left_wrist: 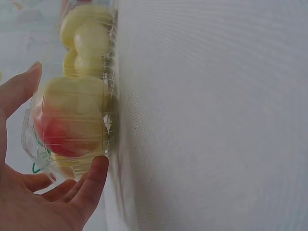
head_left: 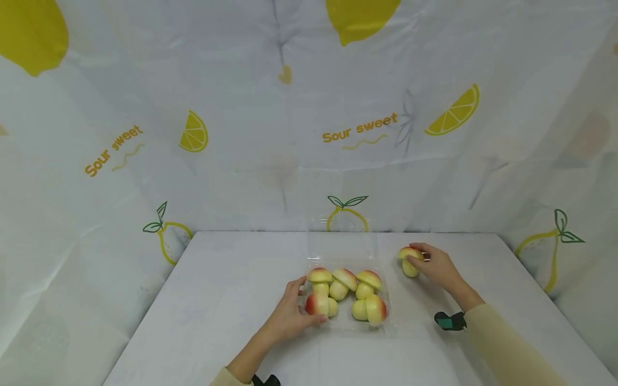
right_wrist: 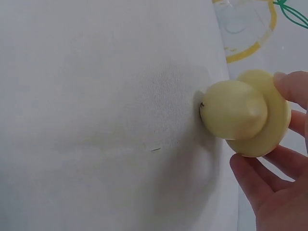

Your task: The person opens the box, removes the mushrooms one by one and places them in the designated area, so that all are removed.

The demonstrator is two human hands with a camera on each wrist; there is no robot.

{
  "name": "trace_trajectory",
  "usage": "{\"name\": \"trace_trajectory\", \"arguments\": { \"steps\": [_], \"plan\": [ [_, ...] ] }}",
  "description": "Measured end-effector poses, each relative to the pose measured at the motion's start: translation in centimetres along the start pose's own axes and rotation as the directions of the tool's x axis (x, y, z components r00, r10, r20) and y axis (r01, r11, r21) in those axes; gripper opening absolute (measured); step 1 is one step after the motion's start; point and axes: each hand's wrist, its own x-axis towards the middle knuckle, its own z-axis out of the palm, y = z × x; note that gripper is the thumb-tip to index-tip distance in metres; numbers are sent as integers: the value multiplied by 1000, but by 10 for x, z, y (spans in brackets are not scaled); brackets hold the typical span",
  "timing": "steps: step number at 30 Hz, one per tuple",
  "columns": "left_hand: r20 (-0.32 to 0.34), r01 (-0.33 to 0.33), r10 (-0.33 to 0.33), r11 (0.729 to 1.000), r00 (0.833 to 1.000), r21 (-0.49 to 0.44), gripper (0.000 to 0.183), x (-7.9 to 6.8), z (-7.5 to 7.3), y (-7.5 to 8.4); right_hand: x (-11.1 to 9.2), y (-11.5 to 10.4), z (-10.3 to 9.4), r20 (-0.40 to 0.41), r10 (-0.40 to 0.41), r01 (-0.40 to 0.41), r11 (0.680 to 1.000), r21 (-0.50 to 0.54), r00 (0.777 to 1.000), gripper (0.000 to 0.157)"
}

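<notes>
A clear plastic box (head_left: 341, 324) holds several toy mushrooms (head_left: 338, 290) with pale yellow stems and red-tinged caps. My left hand (head_left: 291, 312) grips the box at its left side, thumb along the front and fingers around the side. In the left wrist view a red-blushed cap (left_wrist: 72, 118) shows through the plastic wall. To the right of the box, my right hand (head_left: 438, 269) holds another toy mushroom (right_wrist: 233, 109) by its cap, thumb on one side and fingers on the other. Its stem points down, close over the table.
The box's transparent lid (head_left: 341, 246) stands raised behind it. Under everything lies a white-covered table (head_left: 217, 300). A white curtain (head_left: 251, 161) printed with lemons hangs at the table's far edge. Dark straps (head_left: 450, 321) sit at my wrists.
</notes>
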Motion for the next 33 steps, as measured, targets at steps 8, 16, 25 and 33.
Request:
{"name": "trace_trajectory", "arguments": {
  "steps": [8,16,25,33],
  "plan": [
    [0,-3,3,1000,1000,12,106,-1,1,1,-4,-2,-3,62,32,-32,999,-7,998,64],
    [4,-3,3,1000,1000,-2,104,-3,0,3,-10,-10,-10,32,-20,22,998,-66,999,63],
    [3,-6,6,1000,1000,5,103,-2,1,2,-19,-25,-21,-19,-62,61,995,-79,998,60],
    [3,-15,15,1000,1000,15,106,-1,0,1,-32,-50,-26,-64,-152,149,988,-48,986,54]
  ]
}}
